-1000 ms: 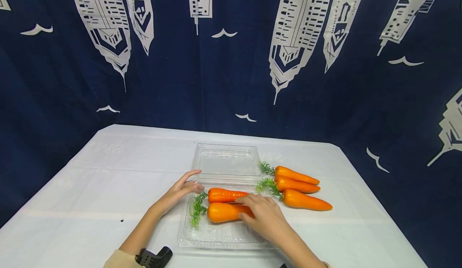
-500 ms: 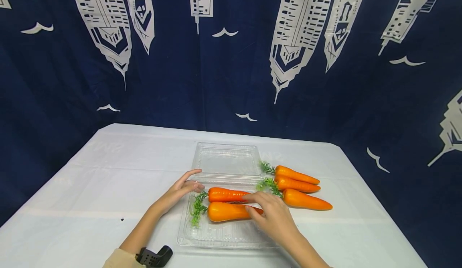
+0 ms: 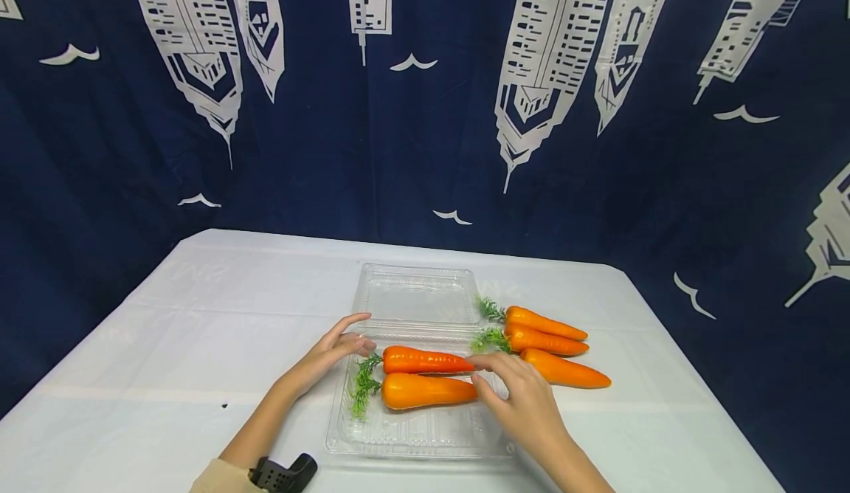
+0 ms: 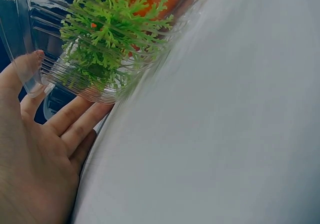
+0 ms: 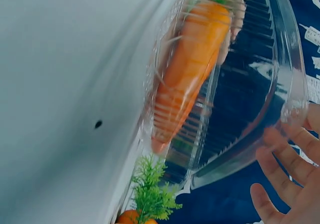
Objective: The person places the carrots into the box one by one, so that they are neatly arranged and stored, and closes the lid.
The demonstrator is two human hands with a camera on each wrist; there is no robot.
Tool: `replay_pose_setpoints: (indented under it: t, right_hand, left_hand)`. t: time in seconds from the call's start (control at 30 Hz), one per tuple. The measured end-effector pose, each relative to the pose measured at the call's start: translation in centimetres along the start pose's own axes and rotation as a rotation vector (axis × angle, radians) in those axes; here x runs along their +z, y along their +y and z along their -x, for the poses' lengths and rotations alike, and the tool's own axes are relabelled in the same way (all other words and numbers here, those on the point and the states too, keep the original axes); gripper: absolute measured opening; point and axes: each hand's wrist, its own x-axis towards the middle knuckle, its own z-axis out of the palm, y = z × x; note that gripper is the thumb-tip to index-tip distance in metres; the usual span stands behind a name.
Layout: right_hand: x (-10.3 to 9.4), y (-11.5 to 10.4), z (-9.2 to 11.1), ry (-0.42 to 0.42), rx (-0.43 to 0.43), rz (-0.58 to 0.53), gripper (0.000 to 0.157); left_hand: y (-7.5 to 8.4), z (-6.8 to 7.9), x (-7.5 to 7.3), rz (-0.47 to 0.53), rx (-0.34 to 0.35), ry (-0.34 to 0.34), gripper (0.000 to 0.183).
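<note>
Tapering toward the right hand (image 3: 521, 401), two carrots are entered as contents of the clear plastic base (image 3: 425, 435): a far carrot (image 3: 421, 360) and a near carrot (image 3: 425, 391). Their pointed ends are partly covered by fingertips in the head view, and whether they are touched cannot be told. In the left wrist view, the orange bodies are cut off by the top edge and blurred by the ribbed plastic. In the right wrist view, the near carrot is likewise veiled by the base's wall, and a second green top is cropped at the bottom edge. The right forearm is cut off by the lower border of the head view.

Left hand (image 3: 332, 349): placed at the base's left side, fingers extended and partly obscured by plastic, nothing grasped. The leafy tops (image 3: 363, 386) of both contained carrots are found just beside it.

Right hand: nothing grasped, fingers relaxed and slightly bent over the base's right side. Both contained carrots are situated to its left, tips nearest.

Also listed: a lid (image 3: 418, 297), folded back flat beyond the base; three loose carrots (image 3: 564, 371), laid on the white desk (image 3: 199, 375) to the right, the middle one overlapped by its neighbour; a black wrist device (image 3: 284, 472), worn on the left and partly cropped; a navy backdrop (image 3: 398, 131), printed with white buildings.
</note>
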Motion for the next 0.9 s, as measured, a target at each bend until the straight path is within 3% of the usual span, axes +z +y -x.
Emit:
replay_pose_setpoints:
  t: [0.4,0.9]
  right_hand:
    - [-1.3,1.4,0.6,0.144,0.008,0.013,0.027]
    - [-2.9,3.9,1.1,0.185,0.115,0.016,0.025]
  left_hand:
    - [-0.3,-0.1,0.1,0.008,-0.020,0.010,0.048]
    - [-0.2,0.0,0.0,-0.006,-0.003,-0.001,0.047]
